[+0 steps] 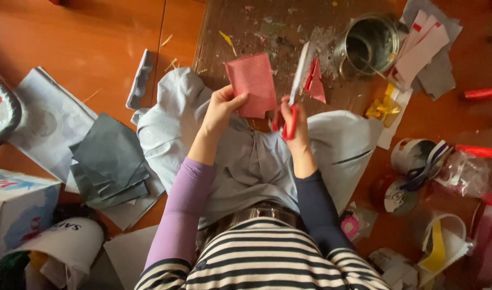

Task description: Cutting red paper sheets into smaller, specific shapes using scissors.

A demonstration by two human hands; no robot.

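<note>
Wooden floor, littered with scraps. Left hand pinching pink paper above lap; right hand closed round scissors, blades just beside. Risk: nicked left fingertips, crooked cut if paper flexes.

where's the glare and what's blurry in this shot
Head view: glare sits on the metal tin rim and the glossy orange floor; the left hand holding the pink paper is fairly sharp; the right hand and its red-handled scissors look slightly motion-blurred; the frame's edges are soft and bent by the wide lens.
</note>
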